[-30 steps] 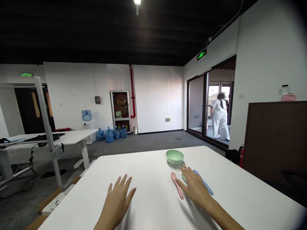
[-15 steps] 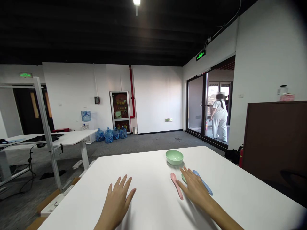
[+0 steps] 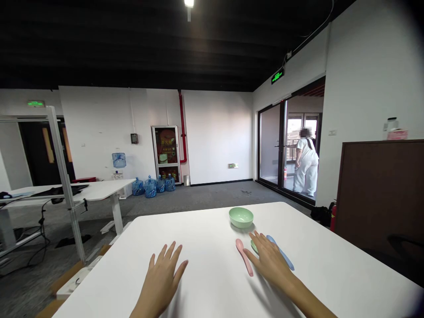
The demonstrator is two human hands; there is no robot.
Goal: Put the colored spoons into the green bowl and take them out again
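My left hand (image 3: pixel 162 278) lies flat on the white table (image 3: pixel 205 238), fingers spread, holding nothing. My right hand (image 3: pixel 270 260) also rests flat with fingers stretched out, lying over a green spoon (image 3: pixel 253 245) of which only the bowl shows. A pink spoon (image 3: pixel 244 256) lies just left of that hand, touching the thumb side. A blue spoon (image 3: pixel 281 252) lies along its right side. A light green bowl (image 3: pixel 241 217) stands upright just beyond the fingertips.
A dark brown cabinet (image 3: pixel 380 190) stands to the right of the table. Another white desk (image 3: pixel 86 187) with a metal frame is at the left. Water bottles (image 3: pixel 150 185) sit by the far wall. A person in white (image 3: pixel 306 163) stands at the glass door.
Both hands stay where they were. The person in white at the door has shifted a little to the right.
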